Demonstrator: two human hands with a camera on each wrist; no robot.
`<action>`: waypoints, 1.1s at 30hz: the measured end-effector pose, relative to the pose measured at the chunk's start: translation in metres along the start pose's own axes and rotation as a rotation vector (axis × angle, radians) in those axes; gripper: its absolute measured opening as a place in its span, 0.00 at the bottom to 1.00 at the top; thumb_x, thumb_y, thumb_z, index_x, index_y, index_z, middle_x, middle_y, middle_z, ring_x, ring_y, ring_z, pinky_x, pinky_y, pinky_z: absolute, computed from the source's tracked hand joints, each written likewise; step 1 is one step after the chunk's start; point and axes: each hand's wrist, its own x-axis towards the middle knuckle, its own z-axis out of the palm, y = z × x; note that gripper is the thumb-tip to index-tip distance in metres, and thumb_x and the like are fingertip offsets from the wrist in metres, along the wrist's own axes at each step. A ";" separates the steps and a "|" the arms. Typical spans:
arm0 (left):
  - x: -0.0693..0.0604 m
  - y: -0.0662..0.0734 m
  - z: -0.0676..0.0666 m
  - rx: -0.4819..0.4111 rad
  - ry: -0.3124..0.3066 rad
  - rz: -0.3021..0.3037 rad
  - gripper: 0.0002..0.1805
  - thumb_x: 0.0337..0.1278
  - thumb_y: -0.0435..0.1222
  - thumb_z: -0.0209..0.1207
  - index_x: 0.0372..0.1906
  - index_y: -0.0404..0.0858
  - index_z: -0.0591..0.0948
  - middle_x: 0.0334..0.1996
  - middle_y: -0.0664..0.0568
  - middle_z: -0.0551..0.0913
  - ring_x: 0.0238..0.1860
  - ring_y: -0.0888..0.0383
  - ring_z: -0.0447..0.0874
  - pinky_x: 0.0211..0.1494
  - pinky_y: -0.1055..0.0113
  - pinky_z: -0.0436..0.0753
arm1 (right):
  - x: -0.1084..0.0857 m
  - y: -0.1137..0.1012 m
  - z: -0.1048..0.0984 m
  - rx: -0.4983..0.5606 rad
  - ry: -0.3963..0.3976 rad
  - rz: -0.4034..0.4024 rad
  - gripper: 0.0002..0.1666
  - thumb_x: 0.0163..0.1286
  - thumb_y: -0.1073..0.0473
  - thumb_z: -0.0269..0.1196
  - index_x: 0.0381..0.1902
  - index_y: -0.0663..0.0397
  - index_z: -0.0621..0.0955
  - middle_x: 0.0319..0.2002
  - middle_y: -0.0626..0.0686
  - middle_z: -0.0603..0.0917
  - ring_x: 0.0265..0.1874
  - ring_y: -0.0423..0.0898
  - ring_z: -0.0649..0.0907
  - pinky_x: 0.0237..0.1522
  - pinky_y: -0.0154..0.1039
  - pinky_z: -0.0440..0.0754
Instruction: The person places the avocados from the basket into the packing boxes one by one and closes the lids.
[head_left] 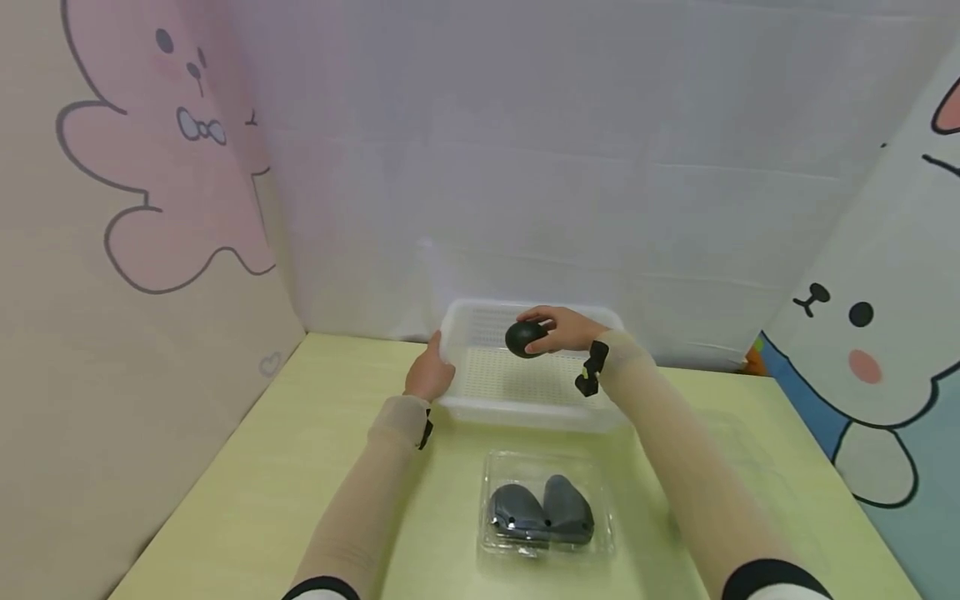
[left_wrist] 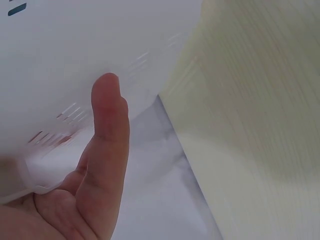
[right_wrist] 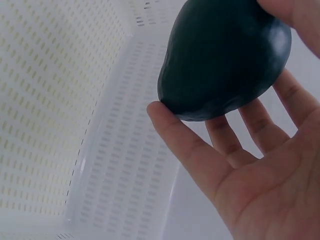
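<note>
A white perforated plastic basket (head_left: 517, 410) stands at the back of the table. My left hand (head_left: 430, 371) grips its left rim; in the left wrist view the thumb (left_wrist: 110, 125) lies along the outside of the basket wall (left_wrist: 65, 50), while the other fingers are mostly hidden. Above the basket, my right hand (head_left: 568, 328) holds a dark green, smooth, rounded fruit-like object (head_left: 522, 339). The right wrist view shows fingers and thumb around this object (right_wrist: 225, 60), apart from the basket floor. No other contents show in the basket.
Nearer on the yellow table (head_left: 420, 542) lies a clear plastic box (head_left: 600, 533) with two dark grey rounded pieces (head_left: 517, 508) in it. A white wall covering (head_left: 487, 167) rises right behind the basket. Printed panels stand on both sides.
</note>
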 end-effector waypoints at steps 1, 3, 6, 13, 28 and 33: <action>0.000 0.000 -0.001 0.001 -0.003 0.002 0.42 0.61 0.33 0.51 0.78 0.43 0.48 0.66 0.38 0.70 0.43 0.46 0.78 0.45 0.53 0.75 | -0.001 -0.001 -0.001 -0.006 -0.002 -0.007 0.37 0.64 0.59 0.67 0.69 0.49 0.68 0.70 0.59 0.64 0.68 0.61 0.65 0.54 0.61 0.74; 0.001 0.000 -0.002 -0.007 -0.005 0.004 0.42 0.60 0.32 0.51 0.78 0.43 0.48 0.67 0.38 0.69 0.44 0.45 0.78 0.46 0.52 0.75 | -0.004 -0.002 -0.004 -0.018 -0.002 -0.020 0.37 0.64 0.59 0.67 0.70 0.50 0.67 0.70 0.59 0.63 0.69 0.62 0.63 0.54 0.60 0.75; -0.001 0.001 -0.002 -0.012 -0.003 0.005 0.41 0.61 0.32 0.51 0.78 0.43 0.49 0.67 0.38 0.69 0.46 0.45 0.78 0.47 0.51 0.75 | -0.008 -0.002 -0.005 -0.046 0.001 -0.039 0.37 0.64 0.57 0.67 0.69 0.49 0.68 0.70 0.59 0.64 0.69 0.63 0.62 0.54 0.56 0.76; -0.005 0.004 -0.002 -0.014 0.012 0.015 0.41 0.60 0.31 0.51 0.78 0.41 0.50 0.67 0.37 0.69 0.50 0.44 0.77 0.52 0.50 0.75 | -0.017 0.002 -0.011 -0.106 0.019 -0.060 0.39 0.62 0.55 0.69 0.69 0.50 0.69 0.68 0.57 0.67 0.67 0.63 0.65 0.57 0.56 0.73; -0.004 0.002 0.000 -0.012 -0.005 0.010 0.41 0.59 0.31 0.50 0.78 0.40 0.49 0.67 0.37 0.68 0.51 0.43 0.76 0.55 0.49 0.74 | -0.046 0.012 -0.017 -0.168 0.058 -0.088 0.39 0.60 0.51 0.70 0.68 0.46 0.71 0.68 0.56 0.68 0.67 0.63 0.67 0.57 0.62 0.70; -0.002 0.002 -0.001 -0.020 -0.005 0.012 0.41 0.60 0.31 0.50 0.78 0.40 0.49 0.69 0.37 0.66 0.54 0.43 0.75 0.57 0.48 0.73 | -0.053 0.014 -0.020 -0.186 0.106 -0.098 0.38 0.59 0.51 0.71 0.67 0.43 0.72 0.69 0.55 0.67 0.66 0.61 0.68 0.58 0.65 0.67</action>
